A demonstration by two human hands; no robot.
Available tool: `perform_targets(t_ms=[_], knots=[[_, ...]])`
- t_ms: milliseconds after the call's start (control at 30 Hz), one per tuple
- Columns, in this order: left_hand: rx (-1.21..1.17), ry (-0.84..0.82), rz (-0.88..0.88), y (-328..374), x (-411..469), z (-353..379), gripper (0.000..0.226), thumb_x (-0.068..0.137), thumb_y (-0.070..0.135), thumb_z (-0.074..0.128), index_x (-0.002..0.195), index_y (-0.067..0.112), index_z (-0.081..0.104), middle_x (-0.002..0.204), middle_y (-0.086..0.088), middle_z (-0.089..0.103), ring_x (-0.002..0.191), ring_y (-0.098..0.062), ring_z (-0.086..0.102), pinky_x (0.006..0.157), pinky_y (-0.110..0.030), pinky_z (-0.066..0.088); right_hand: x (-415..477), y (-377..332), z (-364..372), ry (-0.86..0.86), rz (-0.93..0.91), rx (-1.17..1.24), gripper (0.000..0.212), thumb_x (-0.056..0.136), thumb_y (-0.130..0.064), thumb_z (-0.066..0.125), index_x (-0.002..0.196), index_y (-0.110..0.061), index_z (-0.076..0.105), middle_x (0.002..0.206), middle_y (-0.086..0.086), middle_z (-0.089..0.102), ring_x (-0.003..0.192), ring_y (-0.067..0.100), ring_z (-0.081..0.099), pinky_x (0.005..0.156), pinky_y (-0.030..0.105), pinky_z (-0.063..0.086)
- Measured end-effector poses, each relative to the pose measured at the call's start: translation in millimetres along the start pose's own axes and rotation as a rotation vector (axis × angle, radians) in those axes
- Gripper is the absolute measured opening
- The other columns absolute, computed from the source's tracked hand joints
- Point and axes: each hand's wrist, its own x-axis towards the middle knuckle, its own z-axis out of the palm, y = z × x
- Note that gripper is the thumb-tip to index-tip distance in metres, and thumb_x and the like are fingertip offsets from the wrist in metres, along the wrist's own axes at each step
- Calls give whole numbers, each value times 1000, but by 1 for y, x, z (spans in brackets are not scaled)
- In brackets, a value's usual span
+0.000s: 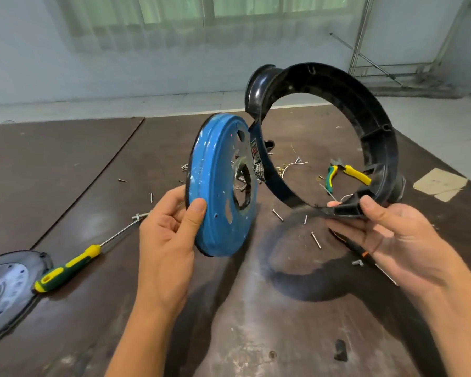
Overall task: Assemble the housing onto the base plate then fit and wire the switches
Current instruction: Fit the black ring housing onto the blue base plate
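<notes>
My left hand pinches the blue base plate by its rim, thumb on its face, tilted on edge above the table. My right hand grips the black ring housing at its lower edge, just beside the plate but not joined. I judge everything remains: mating, screws lying loose, screwdriver untouched, switches unseen.

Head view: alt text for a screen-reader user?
The left hand holds a blue base plate on edge and the right hand a black ring housing beside it, above a table strewn with screws, a screwdriver and pliers.
</notes>
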Motion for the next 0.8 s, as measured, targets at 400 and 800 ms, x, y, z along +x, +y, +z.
perform_targets(t_ms=[400, 800], knots=[[229, 293, 304, 9, 0, -7, 18, 101, 28, 56, 117, 31, 64, 102, 7, 73, 91, -15, 69, 76, -31, 59, 6, 14, -12, -70, 15, -105, 38, 87, -14, 64, 112, 15, 61, 111, 32, 69, 107, 44, 68, 81, 44, 59], [654, 18, 616, 1, -13, 6, 34, 97, 16, 58, 131, 20, 58, 119, 17, 62, 107, 8, 60, 93, -13, 46, 3, 45, 2, 20, 152, -218, 69, 76, -14, 79, 129, -4, 36, 104, 32, 67, 95, 36, 73, 73, 46, 61]])
